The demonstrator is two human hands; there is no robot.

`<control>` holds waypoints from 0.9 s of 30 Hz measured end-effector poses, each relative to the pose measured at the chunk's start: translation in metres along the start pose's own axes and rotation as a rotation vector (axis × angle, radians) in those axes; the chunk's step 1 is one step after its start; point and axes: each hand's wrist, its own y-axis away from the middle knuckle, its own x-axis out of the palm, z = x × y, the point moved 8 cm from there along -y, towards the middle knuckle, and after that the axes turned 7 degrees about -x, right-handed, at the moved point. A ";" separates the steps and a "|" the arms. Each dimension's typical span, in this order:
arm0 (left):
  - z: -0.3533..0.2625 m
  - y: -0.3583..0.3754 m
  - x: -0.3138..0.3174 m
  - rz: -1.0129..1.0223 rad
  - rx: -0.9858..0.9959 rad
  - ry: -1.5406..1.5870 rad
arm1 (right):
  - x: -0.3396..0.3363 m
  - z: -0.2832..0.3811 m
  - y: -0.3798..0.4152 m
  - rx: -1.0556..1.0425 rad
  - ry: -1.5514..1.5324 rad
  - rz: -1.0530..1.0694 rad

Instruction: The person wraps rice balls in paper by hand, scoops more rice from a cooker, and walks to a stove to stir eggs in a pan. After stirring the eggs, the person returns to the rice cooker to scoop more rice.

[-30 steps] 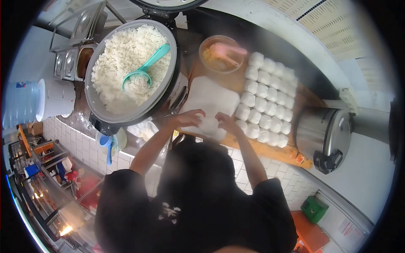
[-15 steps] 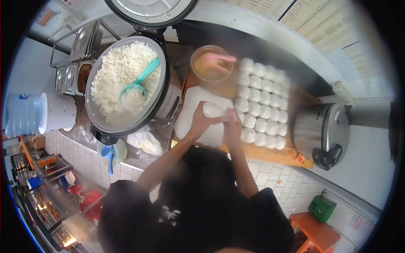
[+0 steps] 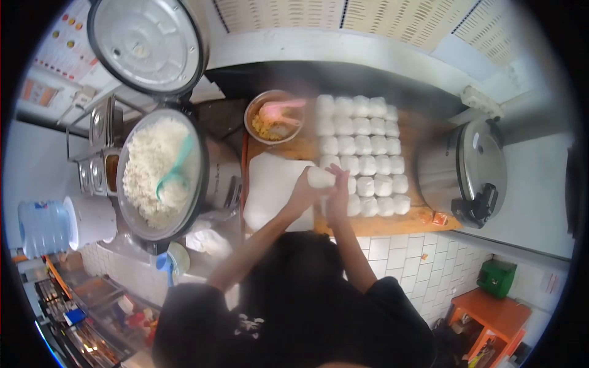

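Observation:
A white wrapped rice bundle point(image 3: 320, 177) is held up between my two hands, above the right edge of a stack of white wrapping sheets point(image 3: 270, 190). My left hand point(image 3: 300, 195) curls round its left and lower side. At its right end are the fingers of my right hand point(image 3: 337, 193), closed on the wrapping. Just to the right, several rows of similar white bundles point(image 3: 367, 164) cover the wooden board. Beyond the sheets stands a metal bowl point(image 3: 250, 126) of yellow food with pink tongs point(image 3: 287, 105) in it.
At left, an open rice cooker point(image 3: 195, 202) holds cooked rice point(image 3: 150, 165) and a turquoise scoop point(image 3: 178, 162). A second, lidded cooker point(image 3: 445, 168) stands at right. A white plastic bag point(image 3: 208, 240) and a tub with a blue-handled scoop point(image 3: 169, 270) sit near the counter's front edge. Steam blurs parts.
My view has shifted, so the cookers and board sit differently in it. Both hands still hold the white bundle; the fingers of my right hand have shifted slightly at its end.

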 end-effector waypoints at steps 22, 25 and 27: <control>0.096 0.051 -0.099 -0.259 -0.447 -0.055 | -0.187 0.162 -0.414 -0.343 1.754 -0.292; 0.129 0.060 -0.102 -0.250 -0.486 0.011 | -0.141 0.177 -0.382 -0.364 1.762 -0.253; 0.137 0.057 -0.096 -0.242 -0.533 -0.075 | -0.145 0.177 -0.388 -0.281 1.885 -0.221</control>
